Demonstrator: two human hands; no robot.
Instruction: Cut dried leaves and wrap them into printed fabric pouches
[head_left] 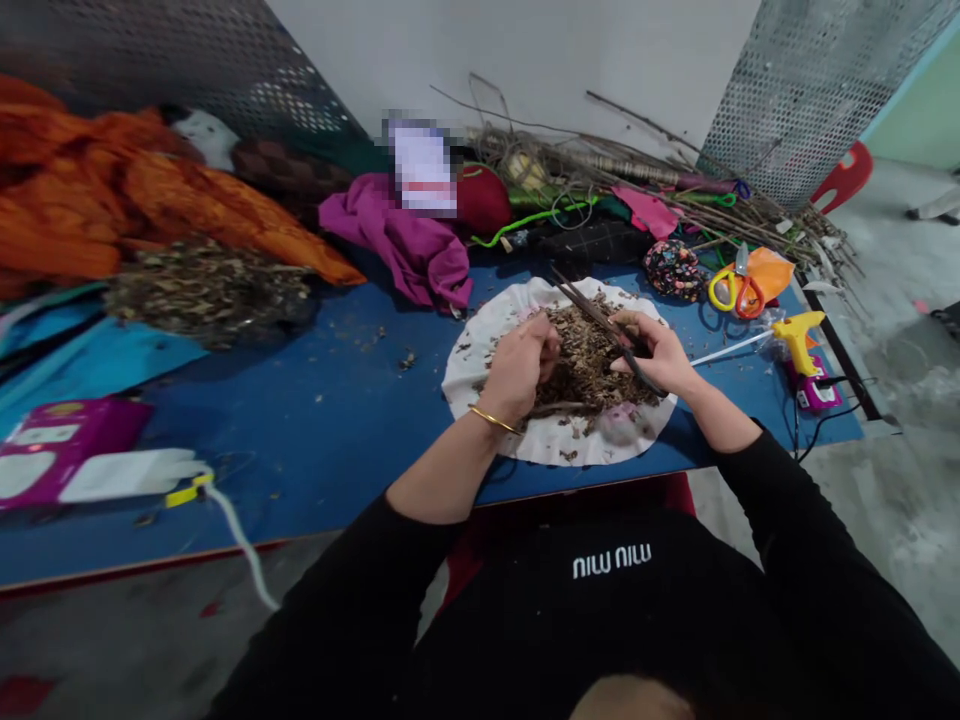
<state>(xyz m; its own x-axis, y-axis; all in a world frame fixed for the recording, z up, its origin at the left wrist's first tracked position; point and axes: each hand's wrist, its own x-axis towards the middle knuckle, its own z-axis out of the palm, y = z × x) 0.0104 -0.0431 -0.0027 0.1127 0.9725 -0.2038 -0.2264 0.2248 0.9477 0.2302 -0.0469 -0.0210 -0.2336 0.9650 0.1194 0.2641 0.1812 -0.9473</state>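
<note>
In front of me lies a round white cloth [465, 390] bearing a heap of dry brown plant bits [581, 350]. My right hand [654, 350] grips a dark stick [600, 318] that slants across the heap, its upper end pointing away to the left. At the heap's left side, the fingers of my left hand [525, 365] are curled in a pinch, and whatever is between them is hidden. A small pale tuft [622, 422] rests on the cloth near its front edge. Loose bits are scattered around the heap.
On the right are a yellow glue gun [799, 335], scissors [739, 290] and a purple box [817, 388]. Twigs [570, 160] and purple cloth [405, 235] line the back. Orange fabric [150, 190], a bag of dry bits [210, 290] and a power strip [127, 475] occupy the left.
</note>
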